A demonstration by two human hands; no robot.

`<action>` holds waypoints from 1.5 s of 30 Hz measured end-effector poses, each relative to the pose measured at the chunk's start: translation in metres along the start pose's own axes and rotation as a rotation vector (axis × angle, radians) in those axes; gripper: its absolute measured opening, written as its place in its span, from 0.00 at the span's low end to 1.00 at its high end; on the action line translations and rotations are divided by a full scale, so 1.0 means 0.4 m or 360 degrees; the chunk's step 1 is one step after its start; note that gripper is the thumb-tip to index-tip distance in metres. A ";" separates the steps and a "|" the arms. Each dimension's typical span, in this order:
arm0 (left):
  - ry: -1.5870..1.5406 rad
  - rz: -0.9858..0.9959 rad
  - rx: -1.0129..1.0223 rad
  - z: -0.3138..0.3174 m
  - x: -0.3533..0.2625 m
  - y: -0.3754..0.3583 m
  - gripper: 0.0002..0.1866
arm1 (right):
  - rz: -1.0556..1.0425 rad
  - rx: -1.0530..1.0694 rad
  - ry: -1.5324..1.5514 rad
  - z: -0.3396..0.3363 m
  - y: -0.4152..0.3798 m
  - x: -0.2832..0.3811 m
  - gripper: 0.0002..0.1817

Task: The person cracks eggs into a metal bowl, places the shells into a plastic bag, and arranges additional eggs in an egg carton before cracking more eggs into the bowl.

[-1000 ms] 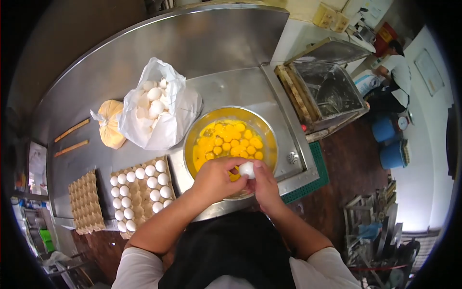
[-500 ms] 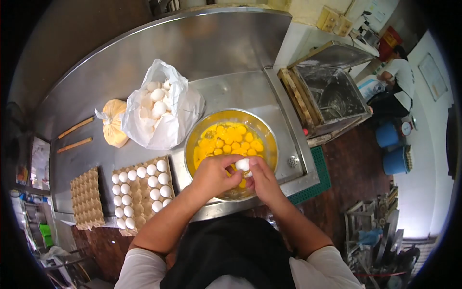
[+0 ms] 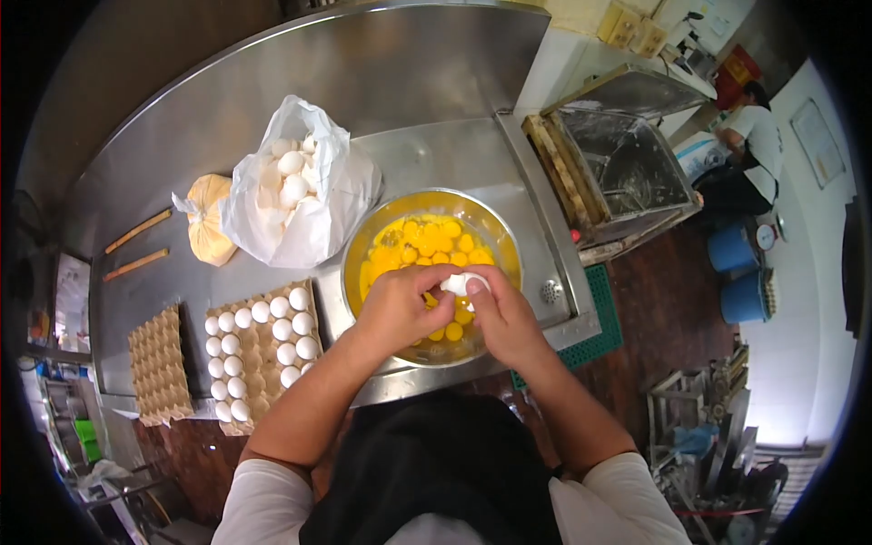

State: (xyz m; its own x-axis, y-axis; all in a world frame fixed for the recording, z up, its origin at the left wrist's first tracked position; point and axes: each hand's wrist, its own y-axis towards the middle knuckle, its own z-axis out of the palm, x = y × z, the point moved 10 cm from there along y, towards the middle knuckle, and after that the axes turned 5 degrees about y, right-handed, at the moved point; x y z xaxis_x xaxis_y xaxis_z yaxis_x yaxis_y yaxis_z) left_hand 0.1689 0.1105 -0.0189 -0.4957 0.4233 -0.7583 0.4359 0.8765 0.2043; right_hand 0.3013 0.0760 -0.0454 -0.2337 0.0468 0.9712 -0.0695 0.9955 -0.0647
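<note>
Both hands meet over the near side of a metal bowl (image 3: 505, 238), the left hand (image 3: 397, 309) and the right hand (image 3: 502, 320) pinched together on a white eggshell (image 3: 461, 284) held between the fingertips just above the bowl's contents. The bowl sits on a steel tabletop (image 3: 427, 154) and holds a pool of raw egg with many whole yolks (image 3: 436, 243) floating in it. To the left of the bowl lies a cardboard tray (image 3: 258, 392) still partly filled with white eggs (image 3: 272, 331), and beyond that a stack of bare trays (image 3: 159, 365). Behind the tray stands a white plastic bag (image 3: 313, 222) heaped with eggshells, with a smaller yellowish bag (image 3: 207, 227) just beside it. To the right of the tabletop is a steel tub (image 3: 627, 173) in a wooden frame. Farther off, another person (image 3: 747, 136) in a white shirt bends over near two blue buckets (image 3: 738, 272) on the floor.
</note>
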 end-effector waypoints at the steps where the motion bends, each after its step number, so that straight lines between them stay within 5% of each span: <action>1: -0.0003 -0.0003 0.0001 0.002 0.004 0.001 0.16 | -0.0016 -0.0012 0.0006 -0.002 0.001 0.002 0.19; 21: -0.0028 0.0164 -0.0188 -0.048 -0.003 0.006 0.15 | -0.0436 -0.0150 -0.0476 0.000 0.005 0.121 0.18; 24: -0.0034 -0.0013 -0.0149 -0.021 0.054 -0.014 0.15 | -0.0370 -0.0157 -0.0470 0.024 0.010 0.069 0.19; 28: -0.0007 -0.0356 0.0030 -0.033 0.135 -0.047 0.15 | 0.0148 0.0167 0.0378 0.136 0.063 -0.087 0.20; 30: 0.0005 -0.0367 -0.0059 -0.095 0.153 -0.056 0.16 | 0.0485 0.0208 0.0482 0.197 0.085 -0.116 0.20; 36: 0.0259 -0.0336 -0.0424 -0.418 0.194 0.019 0.20 | 0.0278 0.0425 0.0689 0.369 0.344 0.112 0.24; 39: 0.0576 -0.0239 -0.0489 -0.553 0.243 0.101 0.33 | 0.0345 0.0383 0.0774 0.411 0.430 0.232 0.30; 41: 0.0769 -0.0332 -0.0491 -0.593 0.258 0.115 0.27 | 0.0441 0.0300 0.0716 0.420 0.444 0.230 0.40; 43: 0.0861 -0.0356 -0.0536 -0.619 0.240 0.111 0.23 | 0.0354 0.0331 0.0535 0.425 0.418 0.220 0.38; 45: 0.1109 -0.0496 -0.0209 -0.587 0.243 0.110 0.13 | 0.0299 0.0380 0.0365 0.429 0.382 0.178 0.35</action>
State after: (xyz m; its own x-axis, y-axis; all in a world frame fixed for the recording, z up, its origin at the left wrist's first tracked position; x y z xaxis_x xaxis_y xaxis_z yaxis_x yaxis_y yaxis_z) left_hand -0.0365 0.2442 0.0619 -0.9580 0.1608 -0.2374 0.1274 0.9804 0.1501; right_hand 0.1078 0.2174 -0.0255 -0.0424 0.2708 0.9617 -0.2763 0.9218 -0.2717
